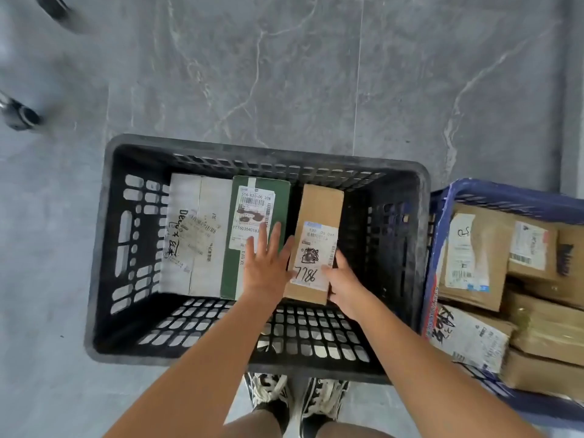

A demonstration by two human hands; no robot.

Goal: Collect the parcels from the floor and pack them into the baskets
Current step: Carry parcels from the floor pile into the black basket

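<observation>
The brown parcel (316, 245) stands in the black basket (104, 248), long axis running away from the gripping right hand (343, 284) at its near end; the flat left hand (268, 263) presses its left side.

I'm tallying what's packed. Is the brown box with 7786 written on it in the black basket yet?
In. The brown box sits inside the black basket, right of the green box, with the right hand gripping its near corner.

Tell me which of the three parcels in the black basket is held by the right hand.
The brown cardboard parcel, rightmost in the black basket; the right hand grips its near end.
</observation>
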